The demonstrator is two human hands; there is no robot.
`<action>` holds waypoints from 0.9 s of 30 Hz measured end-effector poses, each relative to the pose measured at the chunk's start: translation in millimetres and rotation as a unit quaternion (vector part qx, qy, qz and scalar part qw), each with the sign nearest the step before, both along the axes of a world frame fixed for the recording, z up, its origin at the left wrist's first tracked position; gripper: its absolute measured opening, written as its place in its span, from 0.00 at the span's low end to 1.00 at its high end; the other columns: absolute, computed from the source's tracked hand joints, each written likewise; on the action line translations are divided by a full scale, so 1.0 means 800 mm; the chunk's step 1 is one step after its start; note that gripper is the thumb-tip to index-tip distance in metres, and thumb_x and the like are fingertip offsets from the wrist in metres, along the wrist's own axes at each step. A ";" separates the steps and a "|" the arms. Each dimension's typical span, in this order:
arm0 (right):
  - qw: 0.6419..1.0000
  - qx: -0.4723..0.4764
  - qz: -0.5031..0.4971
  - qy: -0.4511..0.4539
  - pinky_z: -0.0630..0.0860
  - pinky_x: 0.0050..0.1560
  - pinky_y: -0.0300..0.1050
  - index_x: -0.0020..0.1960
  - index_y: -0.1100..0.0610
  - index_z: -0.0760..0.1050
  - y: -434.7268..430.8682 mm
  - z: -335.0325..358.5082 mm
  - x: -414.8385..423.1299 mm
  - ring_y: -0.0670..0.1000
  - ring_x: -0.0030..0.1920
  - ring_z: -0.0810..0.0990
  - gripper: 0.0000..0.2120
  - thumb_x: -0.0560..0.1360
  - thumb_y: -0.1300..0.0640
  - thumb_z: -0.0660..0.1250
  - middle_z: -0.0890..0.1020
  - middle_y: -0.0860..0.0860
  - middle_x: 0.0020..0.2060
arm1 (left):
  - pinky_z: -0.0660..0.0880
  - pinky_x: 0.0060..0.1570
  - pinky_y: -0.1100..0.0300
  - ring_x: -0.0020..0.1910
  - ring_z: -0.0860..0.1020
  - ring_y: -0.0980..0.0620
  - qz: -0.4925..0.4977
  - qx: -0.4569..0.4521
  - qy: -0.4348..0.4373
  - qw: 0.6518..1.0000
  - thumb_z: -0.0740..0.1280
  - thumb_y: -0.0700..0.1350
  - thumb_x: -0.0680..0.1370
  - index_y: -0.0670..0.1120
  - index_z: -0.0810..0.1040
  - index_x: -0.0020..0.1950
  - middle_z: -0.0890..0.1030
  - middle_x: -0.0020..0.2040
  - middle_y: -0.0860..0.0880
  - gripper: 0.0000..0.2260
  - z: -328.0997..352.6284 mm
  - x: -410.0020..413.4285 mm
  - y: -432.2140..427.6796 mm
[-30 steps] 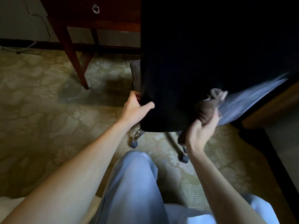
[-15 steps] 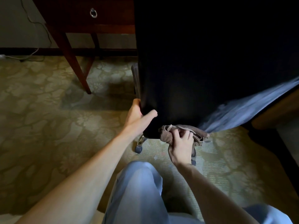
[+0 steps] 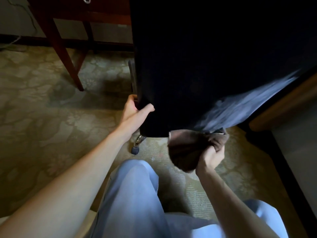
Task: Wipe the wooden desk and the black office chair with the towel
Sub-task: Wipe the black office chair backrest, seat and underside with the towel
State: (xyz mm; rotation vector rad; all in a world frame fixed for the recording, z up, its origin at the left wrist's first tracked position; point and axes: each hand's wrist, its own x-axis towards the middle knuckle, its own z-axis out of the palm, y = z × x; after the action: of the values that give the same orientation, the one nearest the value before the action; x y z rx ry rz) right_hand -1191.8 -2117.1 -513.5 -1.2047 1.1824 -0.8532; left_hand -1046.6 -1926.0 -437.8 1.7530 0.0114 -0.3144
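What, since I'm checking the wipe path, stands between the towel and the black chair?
Nothing visible. The towel, gripped by the right hand, is at the bottom edge of the black chair; the left hand grips its side.

A pale olive carpet [image 3: 42,126] with a leafy floral pattern covers the floor. The tapered front leg [image 3: 66,54] of the wooden desk [image 3: 103,7] stands on it. A second leg [image 3: 89,36] stands behind and to the right of the front leg. Right of the front leg and nearer the camera, a dark caster [image 3: 135,150] of the black office chair [image 3: 188,66] rests on the carpet. Far left of the front leg, a thin cable [image 3: 10,44] trails along the carpet's far edge.
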 end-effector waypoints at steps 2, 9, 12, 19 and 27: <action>0.999 -0.010 0.037 -0.035 0.73 0.63 0.35 0.61 0.31 0.78 -0.001 0.003 0.011 0.42 0.61 0.80 0.19 0.74 0.43 0.58 0.83 0.42 0.62 | 0.76 0.50 0.60 0.53 0.81 0.58 -0.013 0.002 0.000 1.000 0.74 0.56 0.62 0.58 0.74 0.55 0.83 0.53 0.56 0.23 0.000 -0.001 0.002; 0.989 0.088 0.109 0.049 0.62 0.77 0.43 0.81 0.53 0.63 0.053 -0.015 0.087 0.54 0.74 0.71 0.29 0.80 0.64 0.57 0.72 0.54 0.75 | 0.80 0.58 0.49 0.55 0.82 0.54 -0.024 0.018 0.000 1.000 0.75 0.55 0.63 0.55 0.76 0.56 0.84 0.53 0.54 0.22 0.000 -0.005 -0.004; 0.983 0.145 0.097 0.057 0.65 0.75 0.48 0.81 0.54 0.63 0.108 -0.013 0.093 0.59 0.72 0.72 0.32 0.77 0.65 0.58 0.73 0.58 0.74 | 0.78 0.61 0.45 0.56 0.81 0.51 -0.029 0.041 -0.001 0.999 0.74 0.58 0.61 0.55 0.76 0.56 0.84 0.54 0.54 0.25 0.000 -0.008 -0.009; 0.959 0.256 0.124 0.000 0.80 0.48 0.38 0.66 0.63 0.75 0.141 -0.013 0.080 0.49 0.44 0.86 0.18 0.79 0.71 0.57 0.85 0.54 0.39 | 0.79 0.60 0.45 0.54 0.82 0.52 -0.026 0.048 0.001 0.999 0.74 0.58 0.60 0.55 0.77 0.54 0.85 0.52 0.55 0.24 0.001 -0.012 -0.012; 0.953 0.300 0.036 0.002 0.80 0.45 0.44 0.52 0.59 0.77 0.047 -0.024 0.049 0.53 0.43 0.85 0.08 0.84 0.62 0.59 0.84 0.52 0.41 | 0.79 0.49 0.58 0.47 0.83 0.61 -0.031 0.034 0.014 0.999 0.76 0.56 0.60 0.56 0.77 0.53 0.85 0.48 0.57 0.22 0.003 -0.014 -0.013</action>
State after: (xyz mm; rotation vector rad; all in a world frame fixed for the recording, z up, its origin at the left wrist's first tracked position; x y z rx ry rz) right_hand -1152.9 -2079.6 -532.8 -0.7402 1.2688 -0.3848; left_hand -1057.4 -1936.7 -435.3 1.8190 -0.0126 -0.3873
